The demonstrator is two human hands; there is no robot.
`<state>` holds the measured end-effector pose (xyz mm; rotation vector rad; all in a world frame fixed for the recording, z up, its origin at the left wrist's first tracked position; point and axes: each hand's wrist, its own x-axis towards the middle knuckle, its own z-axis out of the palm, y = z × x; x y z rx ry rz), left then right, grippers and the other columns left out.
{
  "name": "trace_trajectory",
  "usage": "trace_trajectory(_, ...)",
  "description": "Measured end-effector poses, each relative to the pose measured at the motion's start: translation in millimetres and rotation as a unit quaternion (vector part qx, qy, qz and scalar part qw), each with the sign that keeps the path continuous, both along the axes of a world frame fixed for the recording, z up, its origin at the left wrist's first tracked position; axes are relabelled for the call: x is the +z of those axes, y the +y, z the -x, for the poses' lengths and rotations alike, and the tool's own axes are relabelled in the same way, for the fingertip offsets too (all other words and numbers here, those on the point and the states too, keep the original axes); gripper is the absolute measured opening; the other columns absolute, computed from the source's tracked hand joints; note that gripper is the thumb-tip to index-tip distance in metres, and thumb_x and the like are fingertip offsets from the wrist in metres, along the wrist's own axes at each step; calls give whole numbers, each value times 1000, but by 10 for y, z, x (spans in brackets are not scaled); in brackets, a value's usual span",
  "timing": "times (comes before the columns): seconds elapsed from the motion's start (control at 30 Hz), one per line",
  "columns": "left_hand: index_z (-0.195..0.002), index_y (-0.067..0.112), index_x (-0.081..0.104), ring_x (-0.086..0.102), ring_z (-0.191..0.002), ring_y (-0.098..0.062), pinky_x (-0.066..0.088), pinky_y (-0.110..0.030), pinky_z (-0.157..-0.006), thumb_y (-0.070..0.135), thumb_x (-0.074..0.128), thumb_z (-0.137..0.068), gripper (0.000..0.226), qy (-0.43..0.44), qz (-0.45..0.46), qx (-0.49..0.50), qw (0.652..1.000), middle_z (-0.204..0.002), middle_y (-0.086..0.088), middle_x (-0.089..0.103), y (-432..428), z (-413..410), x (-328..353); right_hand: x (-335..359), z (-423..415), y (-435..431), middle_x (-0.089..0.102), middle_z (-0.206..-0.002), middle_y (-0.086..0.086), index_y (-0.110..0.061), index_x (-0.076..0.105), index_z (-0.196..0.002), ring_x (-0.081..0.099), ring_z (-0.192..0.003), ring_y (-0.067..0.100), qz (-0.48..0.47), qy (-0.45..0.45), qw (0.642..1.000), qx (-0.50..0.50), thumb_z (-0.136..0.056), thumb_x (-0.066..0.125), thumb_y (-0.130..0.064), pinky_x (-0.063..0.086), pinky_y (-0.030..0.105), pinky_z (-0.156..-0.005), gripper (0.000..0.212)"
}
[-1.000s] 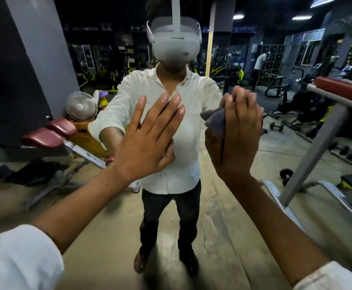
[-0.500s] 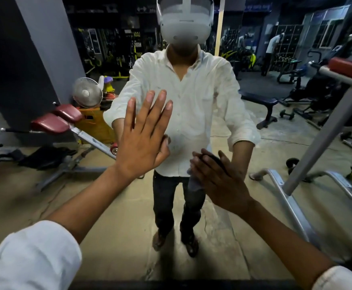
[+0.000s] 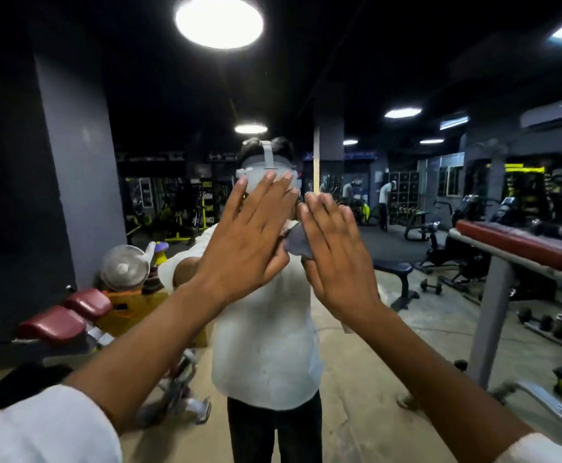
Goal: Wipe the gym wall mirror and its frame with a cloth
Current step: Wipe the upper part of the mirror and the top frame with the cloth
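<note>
dim gym space fills the mirror (image 3: 406, 78), with ceiling lights, a red padded bench (image 3: 520, 243) at the right and red seat pads (image 3: 69, 315) at the left showing as reflections; the frame is not in view. both arms reach far up to the middle of the glass. the left hand (image 3: 249, 242) lies flat against it, fingers straight and spread a little, holding nothing, apparently as a brace. the right hand (image 3: 336, 259), just beside it, also has its fingers extended, and presses the grey cloth (image 3: 298, 243) to the glass under its palm; only a bunched corner of the cloth shows between the two hands. this looks like the glass-wiping step, at the upper middle of the pane. the next move probably calls for steady palm pressure while sliding the cloth across in overlapping strokes, then working out toward the frame.
</note>
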<state>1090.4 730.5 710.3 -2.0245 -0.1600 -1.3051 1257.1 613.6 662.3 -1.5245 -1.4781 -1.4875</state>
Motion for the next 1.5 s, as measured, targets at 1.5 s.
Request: trace_trajectory(1.5,-166,0,19,22,-158,-45,11,-64,-130,35,36,-107,71,-20,49,96,994,-171,-27,24,-480,-796,-1221,-1339,-884,-607,26,-170,16,-3,35,-161,22,-158,38,42,23,997,61,-103,42,-15,21,59,-128,60)
